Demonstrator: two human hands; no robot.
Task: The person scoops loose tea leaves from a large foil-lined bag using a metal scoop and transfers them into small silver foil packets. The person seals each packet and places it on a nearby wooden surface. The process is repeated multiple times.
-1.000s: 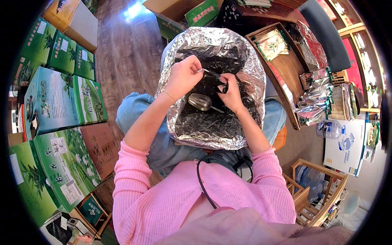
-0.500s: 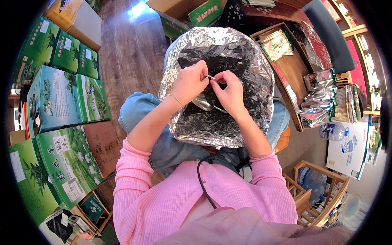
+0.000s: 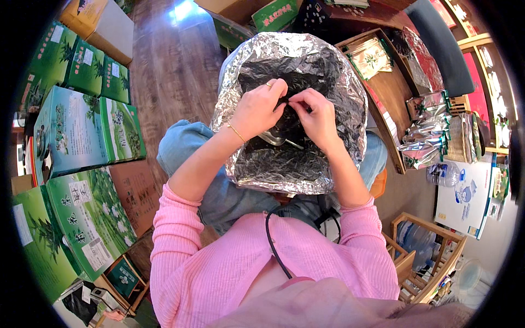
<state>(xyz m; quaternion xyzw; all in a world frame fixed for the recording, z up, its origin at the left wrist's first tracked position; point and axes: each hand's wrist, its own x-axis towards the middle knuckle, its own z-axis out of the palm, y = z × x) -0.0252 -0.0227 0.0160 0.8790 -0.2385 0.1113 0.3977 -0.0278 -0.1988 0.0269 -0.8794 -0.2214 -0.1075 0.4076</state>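
A large silver foil bag (image 3: pixel 232 164), its mouth wide and its inside dark, stands between my knees. Over its opening, my left hand (image 3: pixel 261 109) has its fingers curled together, a ring and a thin bracelet showing on that side. Close beside it, my right hand (image 3: pixel 314 116) pinches thumb and forefinger together. Whatever sits between the fingertips is small and dark, and I cannot make it out. Below the hands, inside the bag, lies a shiny metal scoop (image 3: pixel 272 139), partly covered by my left hand.
Green tea boxes (image 3: pixel 90 210) are stacked along the left. A cardboard box (image 3: pixel 232 31) stands beyond the bag. To the right are a wooden tray (image 3: pixel 391 95) with flat packets, silver pouches (image 3: pixel 426 131), a plastic bottle (image 3: pixel 444 174) and a wooden rack (image 3: pixel 429 257).
My hands have drawn slightly apart, the right one moving right. The small shiny bit earlier seen between my fingertips no longer shows. More of the scoop is visible.
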